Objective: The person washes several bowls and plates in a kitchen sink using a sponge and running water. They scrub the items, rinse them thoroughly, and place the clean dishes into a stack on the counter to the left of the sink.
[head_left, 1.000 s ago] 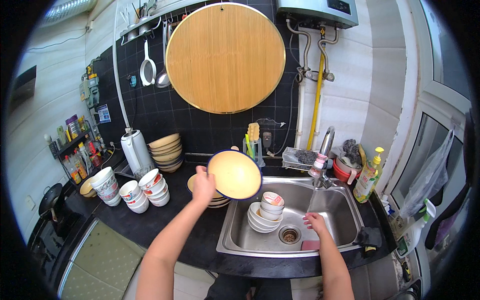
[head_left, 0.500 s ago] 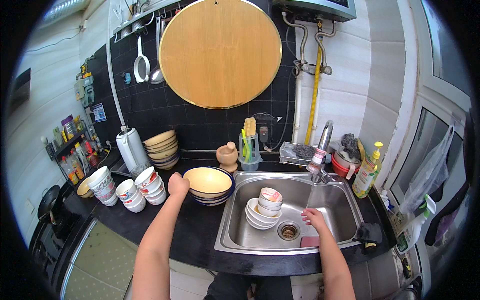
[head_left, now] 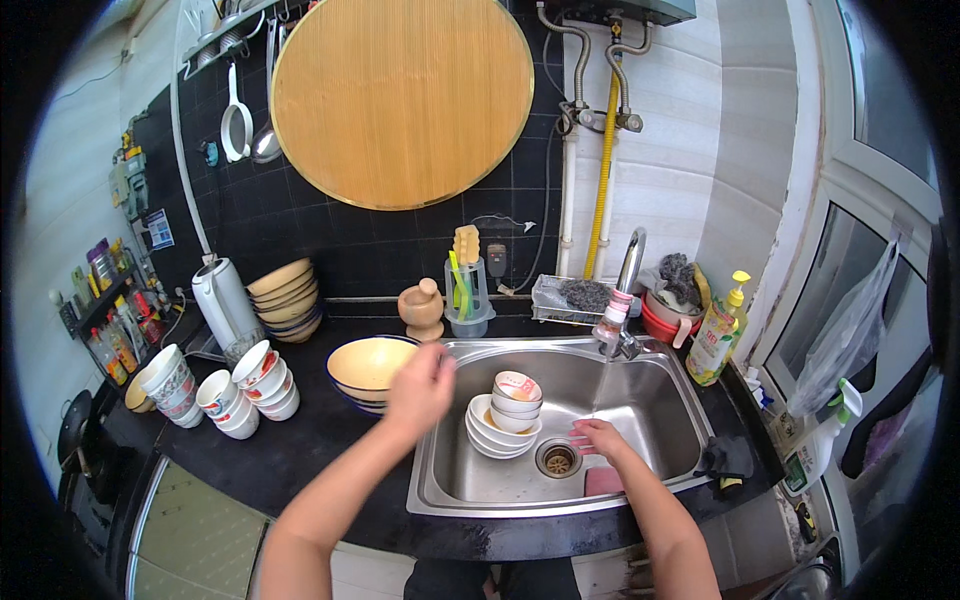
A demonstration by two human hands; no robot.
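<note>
Your left hand (head_left: 420,388) is raised mid-air, forearm stretched forward, fingers loosely curled, holding nothing. Your right hand (head_left: 600,438) sits lower, palm down, fingers spread flat.

The sink (head_left: 660,400) is set into the counter (head_left: 300,450); a stack of bowls (head_left: 505,420) stands in it, left of the drain (head_left: 558,459); the right hand (head_left: 600,437) lies just right of the drain, under the tap (head_left: 622,300); the left hand (head_left: 420,385) hangs over the sink's left rim; a wide bowl (head_left: 365,368) sits on the counter just left of it; cups (head_left: 225,395) stand farther left.
</note>
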